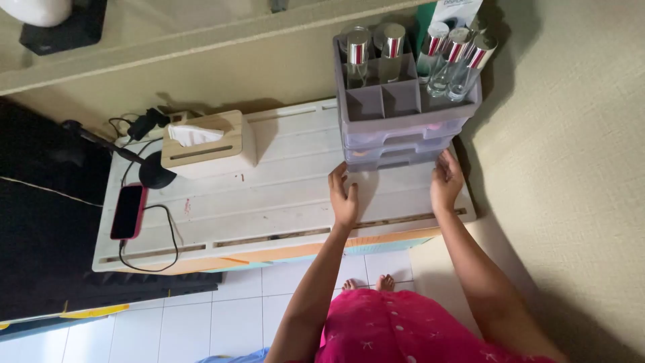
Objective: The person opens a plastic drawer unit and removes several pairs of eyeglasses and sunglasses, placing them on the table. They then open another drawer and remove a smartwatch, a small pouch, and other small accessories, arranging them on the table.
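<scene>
Grey plastic drawer organiser [396,128] stands at the white table's [269,202] right end, clear bottles [416,57] upright on top. Left hand [344,199] and right hand [446,181] grasp its base corners; keeping it level should spare the bottles.

Phone screen [126,211]: dark, rectangular, pink-edged, laid flat at the table's left end.
Printed card [454,11]: white, partly cropped, stood behind the bottles at top right.
</scene>
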